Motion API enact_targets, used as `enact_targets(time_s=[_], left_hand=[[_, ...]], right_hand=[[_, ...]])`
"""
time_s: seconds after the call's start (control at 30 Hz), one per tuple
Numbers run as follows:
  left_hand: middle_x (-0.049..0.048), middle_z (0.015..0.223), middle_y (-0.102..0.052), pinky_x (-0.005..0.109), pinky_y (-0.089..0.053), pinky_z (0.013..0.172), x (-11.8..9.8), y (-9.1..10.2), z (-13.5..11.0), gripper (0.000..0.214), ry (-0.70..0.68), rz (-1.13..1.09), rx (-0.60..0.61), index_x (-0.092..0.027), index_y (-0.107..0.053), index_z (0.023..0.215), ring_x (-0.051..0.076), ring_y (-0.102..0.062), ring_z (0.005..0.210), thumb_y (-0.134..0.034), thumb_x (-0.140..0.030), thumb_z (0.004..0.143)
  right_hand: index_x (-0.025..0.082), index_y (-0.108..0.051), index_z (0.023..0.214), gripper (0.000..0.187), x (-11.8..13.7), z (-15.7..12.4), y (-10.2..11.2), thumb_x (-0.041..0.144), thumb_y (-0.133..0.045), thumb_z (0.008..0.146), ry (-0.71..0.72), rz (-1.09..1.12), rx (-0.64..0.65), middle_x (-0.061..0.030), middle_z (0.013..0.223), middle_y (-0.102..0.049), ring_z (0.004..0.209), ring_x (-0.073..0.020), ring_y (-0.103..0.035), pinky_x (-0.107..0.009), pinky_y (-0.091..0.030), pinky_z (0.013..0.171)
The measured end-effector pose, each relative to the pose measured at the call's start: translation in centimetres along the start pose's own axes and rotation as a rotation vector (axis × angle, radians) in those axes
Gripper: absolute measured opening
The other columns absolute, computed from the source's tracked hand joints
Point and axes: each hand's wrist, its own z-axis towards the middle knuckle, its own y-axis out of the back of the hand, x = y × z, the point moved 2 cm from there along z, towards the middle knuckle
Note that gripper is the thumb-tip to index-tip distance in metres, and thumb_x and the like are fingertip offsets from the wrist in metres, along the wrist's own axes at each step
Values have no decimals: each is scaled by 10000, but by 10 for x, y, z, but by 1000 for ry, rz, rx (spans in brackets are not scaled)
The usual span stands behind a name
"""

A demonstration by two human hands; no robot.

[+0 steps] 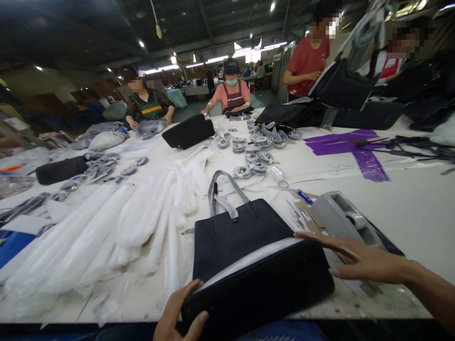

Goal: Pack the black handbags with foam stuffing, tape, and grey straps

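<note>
A black handbag point(241, 227) lies on the table in front of me, its base point(263, 284) tilted up towards me. Its handles point(227, 182), wrapped in pale film, point away from me. A strip of white padding point(252, 258) shows along the edge between the side and the base. My left hand point(183, 312) grips the near left corner, thumb on the base and fingers behind. At the right end, my right hand point(359, 258) holds the corner, fingers stretched over the top edge and thumb against the end.
White padding rolls point(103, 232) cover the left side. Coiled wrapped straps point(254, 154) lie beyond the bag. A grey tape dispenser point(343, 215) and a blue marker point(304, 196) are at right, near purple tape point(355, 147). Several co-workers point(232, 92) are across the table.
</note>
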Motion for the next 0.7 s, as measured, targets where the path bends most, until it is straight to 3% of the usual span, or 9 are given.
enact_targets(time_s=[0.07,0.17,0.27,0.33,0.43,0.53,0.6,0.7], left_hand=[[45,1205,-680,431,-485,1022,5,-8,2,441,64,43,-30,-287,-642,1169,294,-610,1164,-610,-525,799],[56,1218,-671,463,-483,1012,9,-19,13,439,166,115,-10,-256,-622,1175,295,-610,1170,-532,-542,855],[70,1191,-681,483,-513,957,5,-23,23,419,176,210,-7,-247,-609,1195,300,-638,1123,-469,-516,907],[103,1292,-622,512,-494,972,-5,-22,27,402,51,340,-81,-238,-611,1213,326,-599,1175,-499,-471,906],[97,1477,-456,517,-378,1097,-29,-31,31,397,-272,499,-155,-251,-551,1321,309,-458,1332,-483,-312,935],[46,1469,-476,473,-366,1126,-52,-58,33,468,-565,509,77,-279,-431,1428,241,-451,1347,-431,-236,962],[52,1466,-477,483,-390,1108,-60,-74,36,471,-620,513,197,-248,-425,1434,249,-456,1343,-448,-279,964],[74,1460,-481,487,-408,1092,-62,-85,41,458,-577,514,215,-206,-446,1420,257,-467,1335,-433,-308,974]], right_hand=[[370,-411,1451,662,-3,12,-12,485,-623,834,-43,-35,-103,-19,1474,-467,1333,-337,-445,-521,-345,1114],[287,-570,1329,531,-6,39,-37,539,-549,862,-82,-114,-418,-88,1328,-615,1220,-338,-563,-531,-400,1071],[261,-613,1223,433,-8,60,-59,522,-468,909,-65,-158,-609,-92,1203,-686,1136,-306,-620,-504,-438,1035],[271,-607,1187,399,-8,67,-64,519,-444,921,-80,-177,-634,-78,1143,-706,1077,-295,-649,-487,-471,986],[274,-608,1150,386,-5,71,-61,530,-432,921,-102,-208,-619,-69,1085,-720,1013,-292,-671,-461,-498,926],[257,-623,1121,391,1,67,-57,523,-417,922,-102,-241,-621,-81,1034,-728,970,-298,-679,-453,-507,890],[232,-617,1140,407,2,57,-59,513,-434,911,-101,-264,-690,-104,1045,-721,989,-311,-670,-470,-499,905],[209,-598,1154,418,-5,28,-68,500,-466,885,-145,-218,-872,-138,1099,-700,1001,-327,-665,-497,-500,915]])
